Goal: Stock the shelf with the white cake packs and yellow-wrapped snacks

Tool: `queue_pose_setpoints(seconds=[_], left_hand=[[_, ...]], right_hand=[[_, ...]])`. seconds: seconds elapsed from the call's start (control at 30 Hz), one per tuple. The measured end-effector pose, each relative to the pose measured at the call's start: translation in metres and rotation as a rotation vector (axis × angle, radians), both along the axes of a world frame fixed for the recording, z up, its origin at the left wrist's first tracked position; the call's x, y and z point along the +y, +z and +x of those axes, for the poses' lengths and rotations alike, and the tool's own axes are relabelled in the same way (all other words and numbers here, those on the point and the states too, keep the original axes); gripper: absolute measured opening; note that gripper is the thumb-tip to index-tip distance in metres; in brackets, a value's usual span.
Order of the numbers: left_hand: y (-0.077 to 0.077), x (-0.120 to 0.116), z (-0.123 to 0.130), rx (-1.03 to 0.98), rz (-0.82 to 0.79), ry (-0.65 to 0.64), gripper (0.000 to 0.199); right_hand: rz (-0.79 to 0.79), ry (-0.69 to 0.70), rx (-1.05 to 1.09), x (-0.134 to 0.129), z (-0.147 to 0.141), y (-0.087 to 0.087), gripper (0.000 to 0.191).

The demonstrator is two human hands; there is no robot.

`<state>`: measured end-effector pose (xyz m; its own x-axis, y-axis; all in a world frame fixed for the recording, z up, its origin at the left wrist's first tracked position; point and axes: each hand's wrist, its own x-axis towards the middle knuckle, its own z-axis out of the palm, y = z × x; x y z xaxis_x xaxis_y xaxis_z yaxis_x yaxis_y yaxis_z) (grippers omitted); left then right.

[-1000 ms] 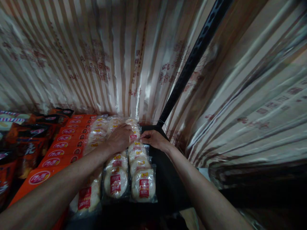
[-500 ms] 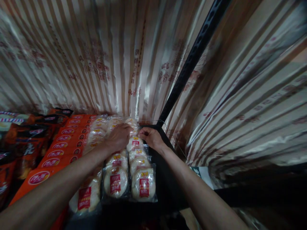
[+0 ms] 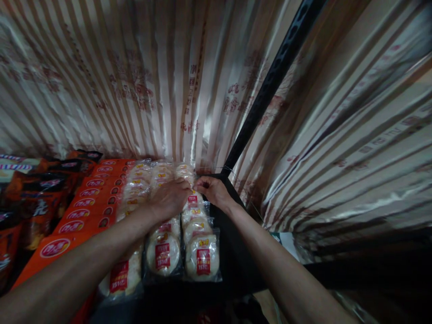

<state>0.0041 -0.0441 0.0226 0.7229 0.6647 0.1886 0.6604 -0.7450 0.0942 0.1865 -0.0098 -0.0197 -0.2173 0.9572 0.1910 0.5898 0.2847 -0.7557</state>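
Round, pale bread-like cakes in clear wrappers with red labels overlap in rows on a black shelf (image 3: 232, 243). In the right-hand row, both my hands are at one wrapped cake (image 3: 193, 199) about midway back. My left hand (image 3: 173, 196) reaches across the middle row, its fingers closed at that wrapper's upper left edge. At the upper right edge, my right hand (image 3: 214, 191) pinches the same wrapper. The fingertips partly cover the packet's top. Nearer to me, a front packet (image 3: 203, 257) of this row and a front packet (image 3: 163, 256) of the middle row lie face up.
Left of the cakes stands a row of orange packs (image 3: 56, 247). Beyond them are black-and-orange bags (image 3: 35, 202). A slanted black metal post (image 3: 266, 92) rises at the shelf's back corner. Striped, printed curtain-like sheeting (image 3: 162, 90) hangs behind and to the right.
My left hand has shifted slightly right, closer to my right hand. My right hand stays almost in place at the wrapper's edge, and the rows look unchanged.
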Motion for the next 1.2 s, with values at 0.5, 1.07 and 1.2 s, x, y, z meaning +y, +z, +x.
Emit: queue_pose_setpoints(seconds=[0.5,1.07,1.2], left_hand=[[-0.001,-0.001,0.003,-0.040,-0.129,0.072,0.022],[-0.004,0.003,0.004,-0.075,-0.128,0.115,0.015],[-0.001,-0.002,0.003,-0.086,-0.120,0.107,0.016]], right_hand=[[-0.346,0.054,-0.098,-0.031,0.032,0.009,0.030],[-0.164,-0.009,0.126,-0.034,0.014,-0.002,0.011],[-0.089,-0.038,0.068,-0.036,0.011,-0.005,0.012]])
